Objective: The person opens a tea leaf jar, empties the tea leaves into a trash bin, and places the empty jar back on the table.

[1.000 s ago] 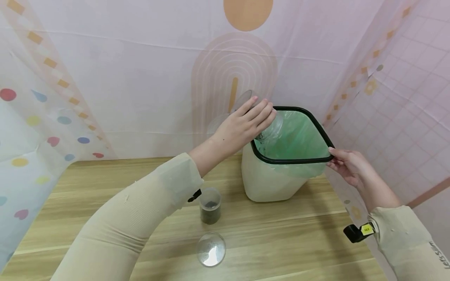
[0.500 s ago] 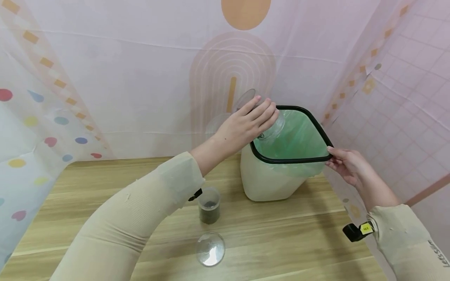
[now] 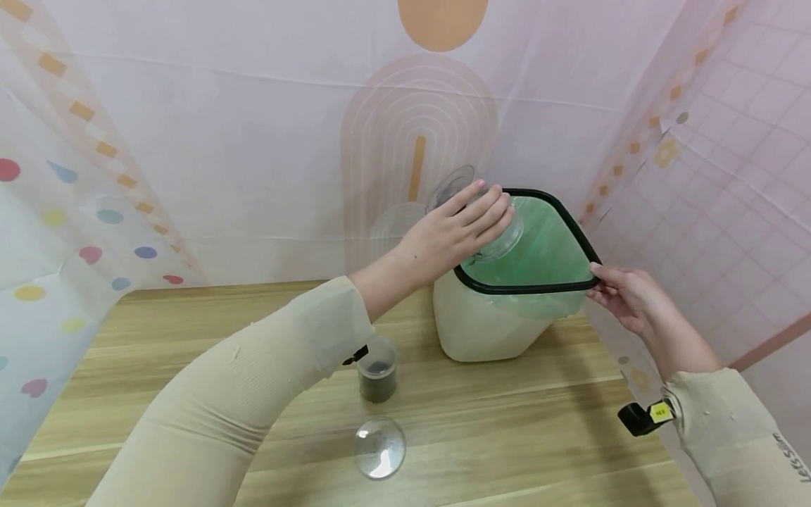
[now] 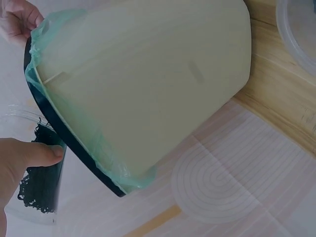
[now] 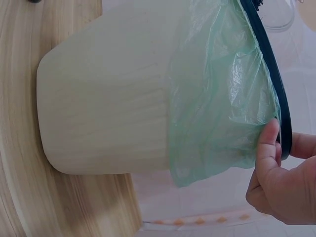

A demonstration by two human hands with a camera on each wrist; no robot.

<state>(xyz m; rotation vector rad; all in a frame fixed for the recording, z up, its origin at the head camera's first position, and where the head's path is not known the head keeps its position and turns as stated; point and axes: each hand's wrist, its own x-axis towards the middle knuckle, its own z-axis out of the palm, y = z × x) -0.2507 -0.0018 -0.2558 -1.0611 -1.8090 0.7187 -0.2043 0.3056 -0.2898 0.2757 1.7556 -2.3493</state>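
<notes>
Two hands are at work on one bin, and we judge the emptying to be midway. Our left hand [image 3: 453, 229] has its grip curled round a clear jar [image 3: 500, 236], tipped mouth-down over the open top of the cream bin [image 3: 488, 327]. In the left wrist view dark, crumbly stuff [image 4: 40, 180] clings inside the jar's wall, so we take it that some is yet to fall; how much lies in the bin we cannot tell. Our right hand [image 3: 624, 296] pinches the bin's black rim [image 3: 573, 232] at its right edge, thumb on the green liner [image 5: 222, 98], and the bin stands tilted on the counter [image 3: 190, 338].

Nearer to us on the counter stand a small clear cup [image 3: 378, 370] with a dark layer in it and, just in front of it, a clear round lid [image 3: 380, 448]; both are well apart from the bin. Nothing lies between the jar and the bin's opening. A patterned pink sheet [image 3: 253, 127] hangs close behind.
</notes>
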